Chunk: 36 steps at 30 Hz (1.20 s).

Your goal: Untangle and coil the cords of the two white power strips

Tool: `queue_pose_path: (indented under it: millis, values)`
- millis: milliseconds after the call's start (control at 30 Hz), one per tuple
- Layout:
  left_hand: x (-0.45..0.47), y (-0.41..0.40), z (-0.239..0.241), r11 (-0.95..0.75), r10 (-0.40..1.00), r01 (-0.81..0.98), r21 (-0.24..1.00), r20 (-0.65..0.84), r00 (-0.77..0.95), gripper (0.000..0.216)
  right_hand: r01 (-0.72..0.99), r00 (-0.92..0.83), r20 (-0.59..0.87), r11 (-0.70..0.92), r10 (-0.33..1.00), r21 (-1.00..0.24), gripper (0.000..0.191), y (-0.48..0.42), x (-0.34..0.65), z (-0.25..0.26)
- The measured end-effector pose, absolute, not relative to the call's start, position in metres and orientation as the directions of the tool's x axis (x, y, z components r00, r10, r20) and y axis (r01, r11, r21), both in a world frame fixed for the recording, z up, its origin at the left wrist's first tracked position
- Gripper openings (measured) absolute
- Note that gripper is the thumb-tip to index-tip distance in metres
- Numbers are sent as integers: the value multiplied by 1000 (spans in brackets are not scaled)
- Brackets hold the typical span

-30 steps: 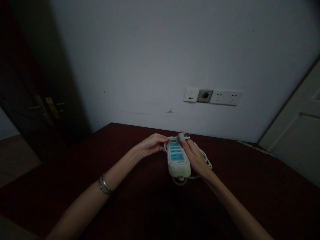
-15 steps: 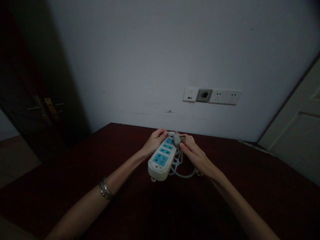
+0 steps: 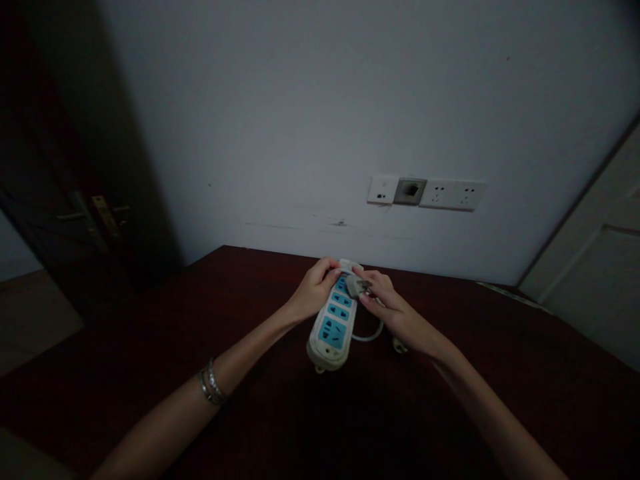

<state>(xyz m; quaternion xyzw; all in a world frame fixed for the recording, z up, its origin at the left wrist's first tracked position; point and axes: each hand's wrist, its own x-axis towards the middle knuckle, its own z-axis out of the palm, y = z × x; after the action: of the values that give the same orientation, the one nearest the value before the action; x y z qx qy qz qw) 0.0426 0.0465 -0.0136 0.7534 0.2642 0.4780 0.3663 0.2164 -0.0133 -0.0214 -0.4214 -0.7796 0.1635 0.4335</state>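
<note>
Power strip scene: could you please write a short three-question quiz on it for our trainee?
1. True or false: the left hand grips the power strip.
2. What does the right hand hold? A) plug B) bracelet C) door handle
3. Fill in: the wall sockets sit above the dark red ____.

Key:
1. True.
2. A, the plug, over the strip's far end, cord looping below.
3. table.

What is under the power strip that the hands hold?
Below the power strip lies the dark red table; a loop of white cord shows beside it. The strip covers its own underside and the table directly below.
</note>
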Motion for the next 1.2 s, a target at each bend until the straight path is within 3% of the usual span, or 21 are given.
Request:
queue_pose_path:
  millis: [167, 533, 733, 900, 1200]
  values:
    - [40, 43, -12, -627, 714, 92, 773, 524, 464, 14, 564, -281, 568, 612, 774, -554, 45, -10, 216, -25]
    - [35, 44, -1, -275, 763, -51, 960, 250, 596, 24, 591, -354, 569, 649, 742, -480, 46, -10, 219, -24]
    - [36, 43, -3, -229, 793, 14, 973, 178, 583, 24, 625, -377, 559, 648, 738, -434, 38, -12, 217, -24]
    - [35, 43, -1, -187, 787, 25, 982, 135, 602, 21, 615, -402, 553, 662, 730, -428, 39, -10, 219, -24]
    - [33, 46, -5, -131, 776, -50, 990, 134, 616, 19, 622, -340, 564, 630, 752, -465, 22, -6, 227, -24]
